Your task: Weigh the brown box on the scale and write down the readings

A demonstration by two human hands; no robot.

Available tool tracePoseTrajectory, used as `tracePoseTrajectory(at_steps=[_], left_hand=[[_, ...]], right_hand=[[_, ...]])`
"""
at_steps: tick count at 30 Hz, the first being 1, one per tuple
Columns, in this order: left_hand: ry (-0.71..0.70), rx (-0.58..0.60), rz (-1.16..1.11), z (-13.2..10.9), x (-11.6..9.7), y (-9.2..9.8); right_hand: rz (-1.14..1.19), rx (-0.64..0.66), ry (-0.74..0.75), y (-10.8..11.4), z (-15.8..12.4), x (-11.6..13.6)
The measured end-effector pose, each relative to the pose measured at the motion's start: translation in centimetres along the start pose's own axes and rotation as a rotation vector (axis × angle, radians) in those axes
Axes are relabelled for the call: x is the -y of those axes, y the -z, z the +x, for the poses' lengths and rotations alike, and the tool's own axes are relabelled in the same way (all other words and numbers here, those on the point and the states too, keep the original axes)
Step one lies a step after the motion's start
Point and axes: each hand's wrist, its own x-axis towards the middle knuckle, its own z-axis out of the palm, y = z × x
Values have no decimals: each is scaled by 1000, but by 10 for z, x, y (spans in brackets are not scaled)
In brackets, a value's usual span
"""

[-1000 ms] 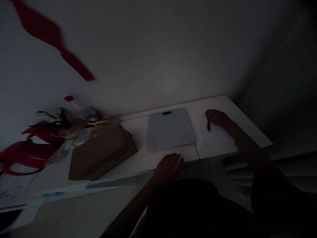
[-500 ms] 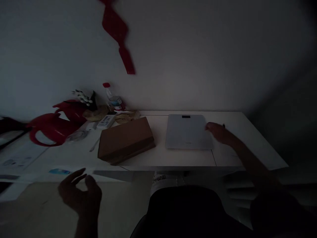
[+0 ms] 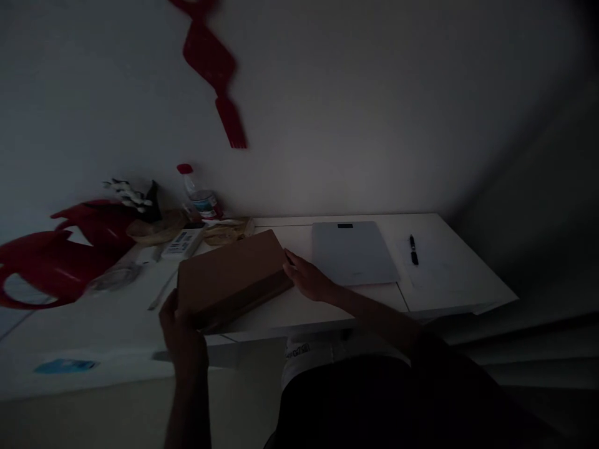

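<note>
A brown cardboard box (image 3: 231,268) lies at an angle near the front edge of the white table (image 3: 344,307). My left hand (image 3: 183,330) is at its left front corner, with the fingers along the left side partly hidden. At the box's right end, my right hand (image 3: 306,275) presses its fingers against the side, so the box is gripped between both hands. Just right of that hand lies a flat, pale scale (image 3: 353,255) with a small dark display. A black pen (image 3: 413,249) rests on a pale sheet further right. The light is dim.
Left of the box are a white box with printed label (image 3: 183,242), a clear crumpled wrapper (image 3: 115,277) and red jugs (image 3: 51,265). A red-capped bottle (image 3: 204,202) stands by the wall. A blue packet (image 3: 65,366) lies at front left. A red ornament (image 3: 210,56) hangs above.
My right hand has moved left from the scale's right edge to the box's right end. My left hand has risen from below the table edge to the box's left corner. The pen is now visible.
</note>
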Motion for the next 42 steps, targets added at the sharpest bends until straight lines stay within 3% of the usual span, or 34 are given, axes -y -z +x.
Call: tracePoseTrajectory(at_steps=[5, 10, 17, 22, 25, 33, 37, 42], left_hand=[[93, 50, -177, -9, -1, -6], [126, 20, -331, -14, -12, -13], [18, 48, -338, -21, -50, -28], [-52, 170, -423, -34, -84, -72], [-21, 278, -517, -45, -99, -106], [-33, 515, -550, -84, -115, -190], [-40, 585, -503, -98, -115, -214], [-34, 608, -512, -107, -113, -225]], right_hand=[[-129, -112, 18, -11, 2, -7], [-288, -167, 22, -14, 3, -3], [-275, -253, 60, 14, -11, 10], [-290, -412, 68, 60, -35, 5], [-320, -535, 44, 91, -53, -1], [-326, -794, -56, 154, -102, -35], [-316, -840, -80, 169, -117, -52], [-304, -851, -116, 175, -126, -62]])
